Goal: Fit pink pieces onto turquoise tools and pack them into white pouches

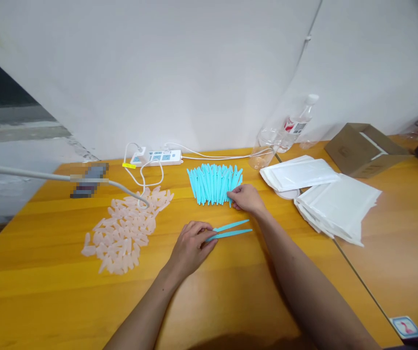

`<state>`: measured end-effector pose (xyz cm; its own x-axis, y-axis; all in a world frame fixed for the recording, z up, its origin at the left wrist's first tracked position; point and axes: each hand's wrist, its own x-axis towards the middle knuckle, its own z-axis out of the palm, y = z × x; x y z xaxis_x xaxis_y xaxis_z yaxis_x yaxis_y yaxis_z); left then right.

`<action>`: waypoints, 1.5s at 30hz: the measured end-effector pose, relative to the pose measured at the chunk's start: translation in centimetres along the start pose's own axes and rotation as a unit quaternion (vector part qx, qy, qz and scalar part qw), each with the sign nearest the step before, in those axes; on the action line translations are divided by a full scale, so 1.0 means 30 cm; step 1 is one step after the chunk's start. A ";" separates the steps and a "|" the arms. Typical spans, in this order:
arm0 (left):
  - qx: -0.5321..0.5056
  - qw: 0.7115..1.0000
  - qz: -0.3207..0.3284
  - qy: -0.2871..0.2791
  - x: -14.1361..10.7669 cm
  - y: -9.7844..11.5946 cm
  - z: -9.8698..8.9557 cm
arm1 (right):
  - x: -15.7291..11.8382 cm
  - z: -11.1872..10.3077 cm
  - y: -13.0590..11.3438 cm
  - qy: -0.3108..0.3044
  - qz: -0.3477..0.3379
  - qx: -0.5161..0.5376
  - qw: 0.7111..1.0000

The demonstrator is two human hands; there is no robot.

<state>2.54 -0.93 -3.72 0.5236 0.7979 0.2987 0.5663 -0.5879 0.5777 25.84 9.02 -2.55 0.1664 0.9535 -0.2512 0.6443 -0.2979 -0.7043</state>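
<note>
My left hand (pixel 194 244) pinches the left ends of two slim turquoise sticks (pixel 233 234), which fan slightly apart to the right, just above the wooden table (pixel 231 301). Behind them lies a wide pile of similar turquoise sticks (pixel 212 184), mostly lined up side by side. At the pile's right edge, the closed fingertips of my right hand (pixel 247 198) grip one turquoise stick. Many small translucent pinkish pieces (pixel 121 236) are spread on the table to the left of my left hand.
A white power strip (pixel 165 156) with cables sits by the wall. A phone-like blurred object (pixel 90 180) lies at left. At right are a clear cup (pixel 263 150), a bottle (pixel 296 127), white packets (pixel 340 204) and an open cardboard box (pixel 358 150).
</note>
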 end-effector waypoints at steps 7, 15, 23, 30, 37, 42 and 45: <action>0.024 1.000 0.001 -0.009 0.001 -0.006 -0.002 | -0.066 -0.079 0.046 0.029 -0.026 0.104 0.994; 0.047 0.999 0.014 0.000 0.005 -0.044 -0.018 | -0.212 -0.134 0.101 -0.059 -0.078 0.183 0.978; 0.081 0.988 -0.084 0.097 -0.031 -0.083 -0.159 | -0.291 -0.113 0.062 -0.275 -0.093 0.196 0.937; 0.349 0.887 -0.296 0.059 -0.081 -0.156 -0.306 | -0.399 -0.052 0.022 -0.283 -0.137 0.115 0.942; 0.320 0.895 -0.311 -0.019 -0.073 -0.078 -0.259 | -0.413 -0.008 0.068 -0.280 -0.125 0.089 0.948; 0.280 0.911 -0.301 -0.042 -0.076 -0.069 -0.241 | -0.392 0.004 0.078 -0.276 -0.119 0.122 0.946; 0.141 0.954 -0.264 0.000 -0.088 -0.071 -0.226 | -0.386 0.006 0.085 -0.282 -0.115 0.134 0.943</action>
<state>-4.37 -0.88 -0.59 0.1171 0.9929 0.0227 0.9000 -0.1157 0.4202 25.41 -2.79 -1.56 -0.4261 0.8416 -0.3319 0.3911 -0.1595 -0.9064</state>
